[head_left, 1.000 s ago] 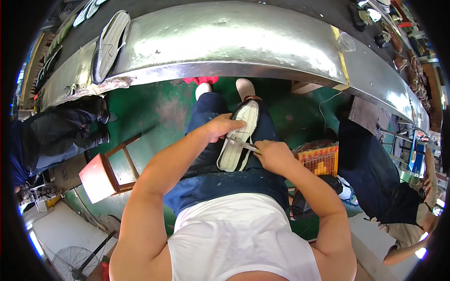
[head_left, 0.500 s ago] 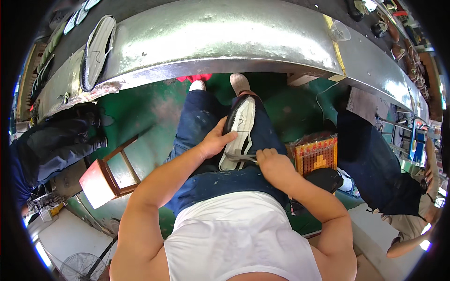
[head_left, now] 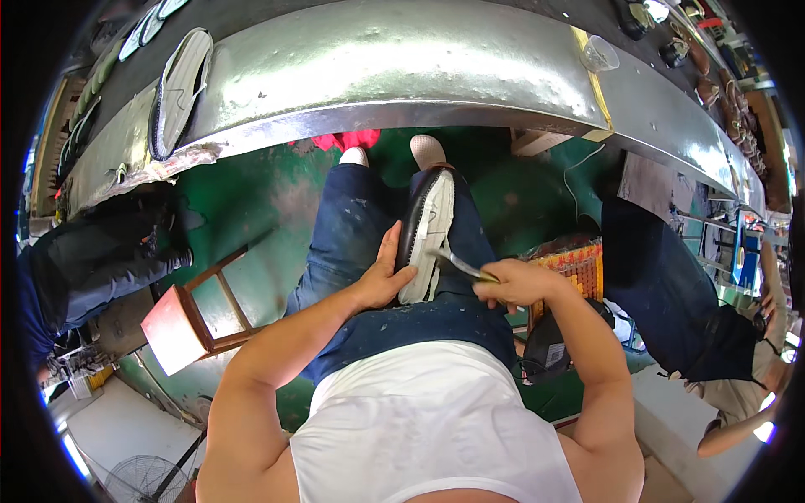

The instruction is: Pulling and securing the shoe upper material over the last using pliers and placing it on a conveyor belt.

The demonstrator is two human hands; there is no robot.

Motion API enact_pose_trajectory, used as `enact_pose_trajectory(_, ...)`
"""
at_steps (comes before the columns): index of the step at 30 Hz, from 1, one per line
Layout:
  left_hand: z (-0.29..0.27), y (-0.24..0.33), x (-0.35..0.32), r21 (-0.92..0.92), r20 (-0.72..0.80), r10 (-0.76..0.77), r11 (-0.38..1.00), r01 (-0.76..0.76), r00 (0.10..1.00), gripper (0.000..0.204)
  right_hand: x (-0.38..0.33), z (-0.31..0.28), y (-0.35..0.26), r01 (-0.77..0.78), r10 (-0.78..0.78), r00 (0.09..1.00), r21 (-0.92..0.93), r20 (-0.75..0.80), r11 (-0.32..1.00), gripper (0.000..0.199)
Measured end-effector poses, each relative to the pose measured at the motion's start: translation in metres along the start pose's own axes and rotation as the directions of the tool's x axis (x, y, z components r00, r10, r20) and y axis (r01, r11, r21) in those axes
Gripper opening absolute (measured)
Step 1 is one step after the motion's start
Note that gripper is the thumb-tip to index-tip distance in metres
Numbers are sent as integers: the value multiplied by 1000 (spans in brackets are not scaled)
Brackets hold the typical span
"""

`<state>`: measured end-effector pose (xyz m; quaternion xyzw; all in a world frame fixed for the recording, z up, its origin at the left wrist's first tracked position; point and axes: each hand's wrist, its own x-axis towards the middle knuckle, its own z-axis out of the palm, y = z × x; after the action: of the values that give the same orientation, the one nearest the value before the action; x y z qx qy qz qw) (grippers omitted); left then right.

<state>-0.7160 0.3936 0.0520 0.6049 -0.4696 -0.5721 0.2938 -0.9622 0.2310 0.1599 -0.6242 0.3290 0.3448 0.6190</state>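
Note:
A black shoe with a white sole (head_left: 426, 230) lies sole-up on my right thigh, toe pointing away from me. My left hand (head_left: 381, 281) clasps its left side near the heel and steadies it. My right hand (head_left: 513, 282) is closed around the handle of a thin metal tool (head_left: 457, 264). The tool's tip touches the white sole near its middle. I sit in blue jeans and a white shirt below a long metal workbench (head_left: 402, 63).
Another shoe sole (head_left: 176, 88) lies on the bench at the left, and a clear plastic cup (head_left: 599, 54) stands at the right. A small wooden stool (head_left: 189, 318) is on my left, an orange woven basket (head_left: 579, 264) on my right. Other people sit on both sides.
The shoe has turned on my lap, and my left hand slid down its side toward the heel. My right hand shifted to the right with the tool.

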Motion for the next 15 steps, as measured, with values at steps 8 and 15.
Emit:
enact_pose_trajectory(8,-2,2,5,-140,50,38,990,-31,998,94,48,28,-10,313,-405,737,-257,-541,914,45)
enact_pose_trajectory(15,-8,7,8,-170,88,65,984,-50,994,96,64,6,-9,432,-412,568,-168,-712,886,41)
